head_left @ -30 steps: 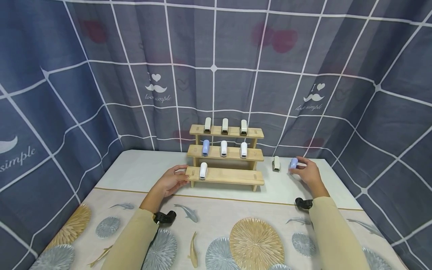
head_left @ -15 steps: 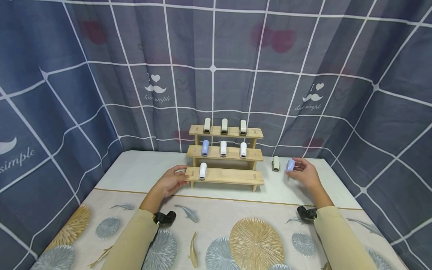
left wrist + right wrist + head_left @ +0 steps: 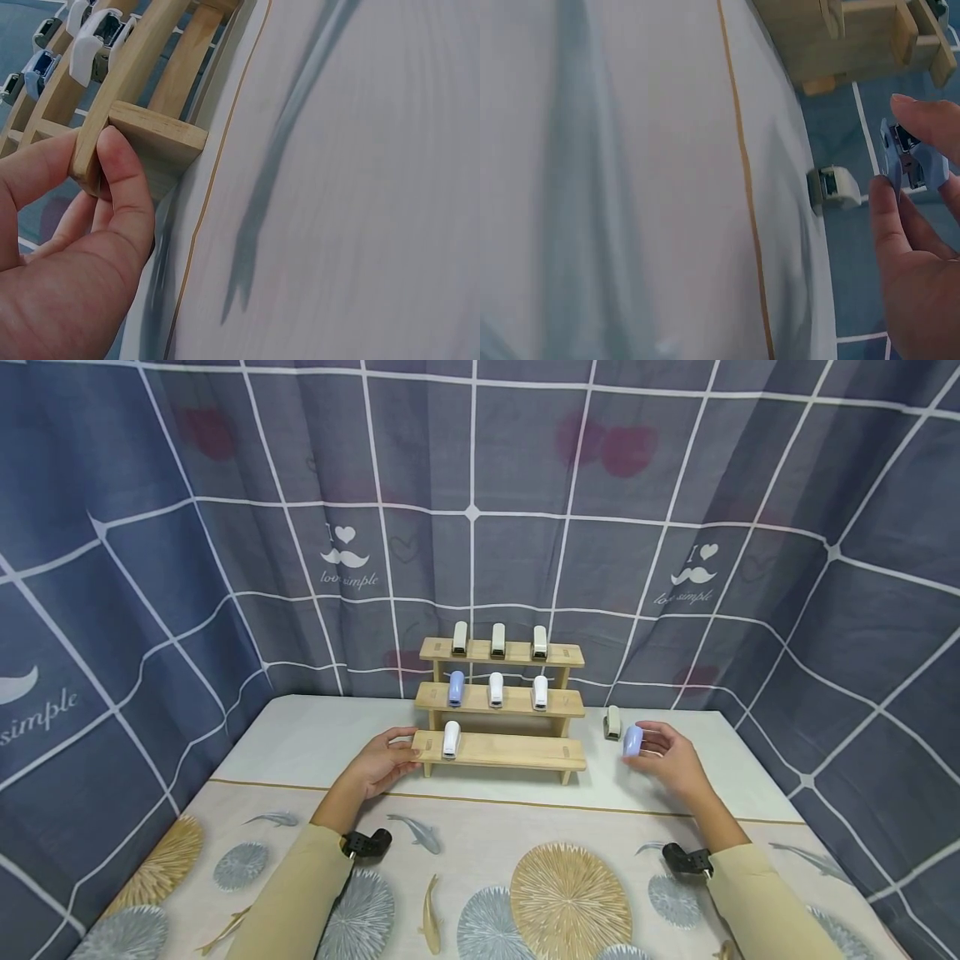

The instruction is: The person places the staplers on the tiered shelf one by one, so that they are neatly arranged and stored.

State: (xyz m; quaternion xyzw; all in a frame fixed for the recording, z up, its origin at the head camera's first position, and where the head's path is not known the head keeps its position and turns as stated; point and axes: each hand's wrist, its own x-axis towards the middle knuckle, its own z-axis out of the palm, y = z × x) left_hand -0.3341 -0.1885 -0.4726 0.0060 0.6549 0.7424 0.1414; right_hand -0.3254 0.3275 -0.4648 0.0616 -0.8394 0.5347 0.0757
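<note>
My right hand (image 3: 670, 766) pinches a small blue stapler (image 3: 633, 741) above the table's right side; the right wrist view shows thumb and fingers on either side of the blue stapler (image 3: 913, 159). A cream stapler (image 3: 612, 723) stands on the table just left of it. My left hand (image 3: 379, 765) grips the left end of the lowest shelf of a three-step wooden rack (image 3: 517, 750). On that shelf's left part is a white stapler (image 3: 451, 740). The middle step bears another blue stapler (image 3: 456, 688) and two white ones.
Three cream staplers, one of them at the left (image 3: 460, 638), line the top step. A white tabletop (image 3: 315, 735) lies under the rack, with a patterned cloth (image 3: 465, 860) in front. Dark blue checked curtains (image 3: 517, 560) stand behind and at both sides.
My right hand has moved left and slightly toward me with the blue stapler, which now hangs nearer the cream one on the table. The left hand keeps its place on the rack.
</note>
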